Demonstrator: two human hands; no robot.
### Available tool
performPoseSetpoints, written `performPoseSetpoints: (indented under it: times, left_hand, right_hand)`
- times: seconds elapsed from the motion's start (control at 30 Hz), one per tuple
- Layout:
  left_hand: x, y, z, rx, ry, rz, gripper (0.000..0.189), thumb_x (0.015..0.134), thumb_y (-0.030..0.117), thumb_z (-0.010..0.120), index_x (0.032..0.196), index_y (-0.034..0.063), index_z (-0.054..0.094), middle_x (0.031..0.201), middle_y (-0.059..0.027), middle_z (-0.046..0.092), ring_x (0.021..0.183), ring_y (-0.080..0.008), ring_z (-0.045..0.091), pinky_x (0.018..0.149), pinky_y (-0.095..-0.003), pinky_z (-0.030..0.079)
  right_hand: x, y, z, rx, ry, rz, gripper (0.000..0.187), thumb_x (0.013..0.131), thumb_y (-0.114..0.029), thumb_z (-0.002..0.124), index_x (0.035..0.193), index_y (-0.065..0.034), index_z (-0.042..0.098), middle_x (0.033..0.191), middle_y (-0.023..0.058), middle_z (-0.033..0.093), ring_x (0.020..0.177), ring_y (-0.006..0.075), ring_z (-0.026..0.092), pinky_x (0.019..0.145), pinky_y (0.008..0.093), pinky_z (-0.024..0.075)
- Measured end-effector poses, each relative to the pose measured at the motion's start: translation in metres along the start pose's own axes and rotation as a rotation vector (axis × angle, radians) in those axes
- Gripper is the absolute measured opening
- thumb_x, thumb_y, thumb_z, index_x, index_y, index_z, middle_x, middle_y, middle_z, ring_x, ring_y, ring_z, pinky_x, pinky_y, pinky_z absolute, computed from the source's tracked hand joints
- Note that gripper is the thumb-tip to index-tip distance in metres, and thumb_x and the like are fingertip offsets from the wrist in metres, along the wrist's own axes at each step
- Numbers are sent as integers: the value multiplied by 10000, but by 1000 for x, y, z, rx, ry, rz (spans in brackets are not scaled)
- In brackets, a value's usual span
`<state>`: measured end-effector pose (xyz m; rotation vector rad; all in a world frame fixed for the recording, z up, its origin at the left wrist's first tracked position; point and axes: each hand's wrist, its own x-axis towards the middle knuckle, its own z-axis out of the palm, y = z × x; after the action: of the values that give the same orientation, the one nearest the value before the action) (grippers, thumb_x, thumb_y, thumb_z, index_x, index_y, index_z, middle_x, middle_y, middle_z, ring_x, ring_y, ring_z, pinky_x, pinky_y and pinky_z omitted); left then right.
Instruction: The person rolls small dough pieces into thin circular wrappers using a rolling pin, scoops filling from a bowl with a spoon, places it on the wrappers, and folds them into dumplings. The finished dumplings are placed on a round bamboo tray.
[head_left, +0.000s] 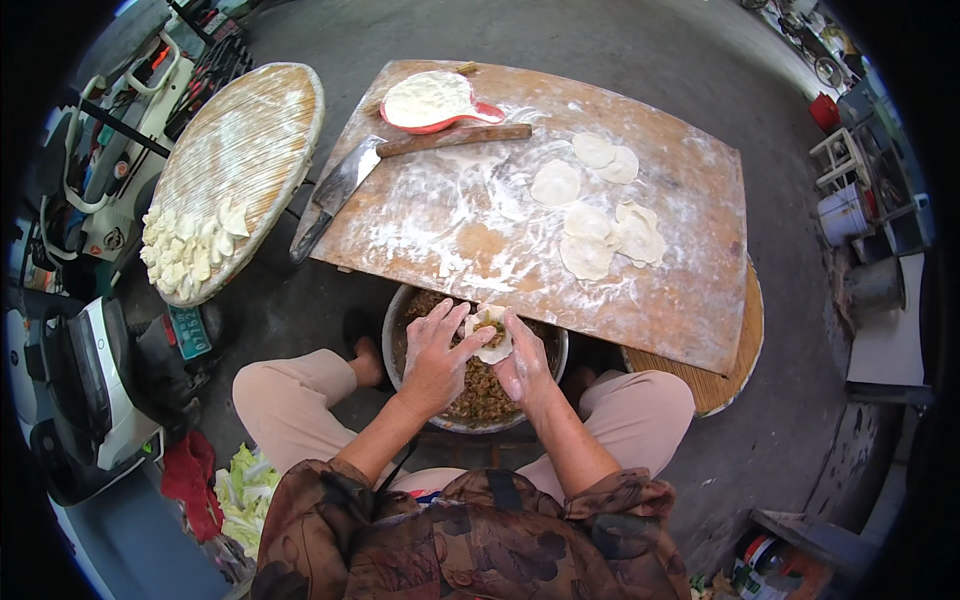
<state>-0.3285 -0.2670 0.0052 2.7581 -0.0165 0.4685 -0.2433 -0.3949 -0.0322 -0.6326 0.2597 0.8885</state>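
Between my floury hands, over a metal basin of chopped filling, is a round dough wrapper with filling in its middle. My left hand touches the wrapper's left side, its thumb over the filling. My right hand grips the wrapper's right edge. Beyond them, several flat dough rounds lie on the floured wooden board. A wooden rolling pin rests at the back left of the board, beside a cleaver and a red scoop of flour.
At the left, a round slatted tray holds many folded dumplings. Another woven tray shows under the board's right corner. Cabbage leaves and a red cloth lie at lower left, near a parked scooter.
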Motion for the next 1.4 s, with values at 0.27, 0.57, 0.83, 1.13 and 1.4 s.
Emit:
performPoseSetpoints:
  times: [0.27, 0.57, 0.83, 1.13, 1.4]
  left_hand:
    - [2, -9, -3, 14, -53, 7, 458, 750, -4, 597, 1166, 176, 662, 1305, -152, 533, 1244, -369, 475, 992, -469, 355]
    - [4, -8, -9, -26, -63, 20, 521, 715, -42, 611, 1170, 206, 657, 1320, -124, 529, 1258, -360, 465, 997, -484, 342]
    - [-5, -8, -15, 25, -71, 137, 471, 700, 35, 694, 1118, 251, 681, 1346, -96, 522, 1268, -334, 458, 981, -502, 344]
    - [3, -10, -9, -166, 15, 110, 186, 733, 87, 724, 905, 108, 659, 1271, -117, 573, 1236, -338, 496, 977, -487, 374]
    - [13, -17, -7, -361, 53, 1, 158, 758, 37, 678, 909, 66, 643, 1057, -109, 658, 1117, -328, 575, 971, -450, 399]
  right_hand:
    - [-3, -3, 9, -60, 1, 38, 372, 1037, -318, 443, 1243, -23, 537, 1188, 84, 601, 1078, 191, 592, 936, 374, 495]
    - [-3, -5, 9, -48, 9, 65, 377, 1034, -317, 453, 1245, -15, 531, 1172, 97, 608, 1056, 202, 605, 907, 374, 511]
    - [-4, -6, 8, -75, 51, 83, 365, 1032, -308, 460, 1239, -13, 521, 1150, 103, 618, 1035, 221, 619, 885, 374, 518]
    - [4, 2, -3, -337, -11, 76, 341, 1026, -311, 472, 1203, -34, 563, 1130, 68, 615, 1039, 171, 595, 868, 367, 515]
    - [-13, -12, 26, -540, -135, 95, 420, 1033, -383, 415, 1209, -40, 585, 1154, 55, 604, 1053, 154, 580, 899, 336, 512]
